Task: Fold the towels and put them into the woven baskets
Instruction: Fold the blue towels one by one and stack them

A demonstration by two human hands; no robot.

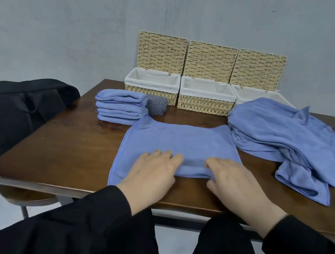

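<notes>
Grip first: both hands are on the near edge of the blue towel (181, 146) spread flat in the middle of the desk (75, 149). The left hand (154, 172) lies palm down with fingers fairly straight over a rolled-up fold of the hem, more pressing than clutching. The right hand (236, 183) looks like it has its thumb tucked under that same fold with fingers on top, so a light pinch on the cloth. Probably they're placed apart like that so the edge comes up evenly when it gets folded away.

Only the head view here, so the rest comes from that. Folded towels sit in a neat stack (119, 107) at the back left, with a grey rolled cloth (157, 105) just behind. A messy pile of unfolded towels (287, 141) is on the right, within easy reach. Three woven baskets (205, 97) stand along the far edge, lids propped open against the wall, white liners showing, and nothing visible inside them. The pile covers part of the rightmost one. A black bag (23, 102) sits off the left side.

Seems like folding is midway and basket loading hasn't started.
</notes>
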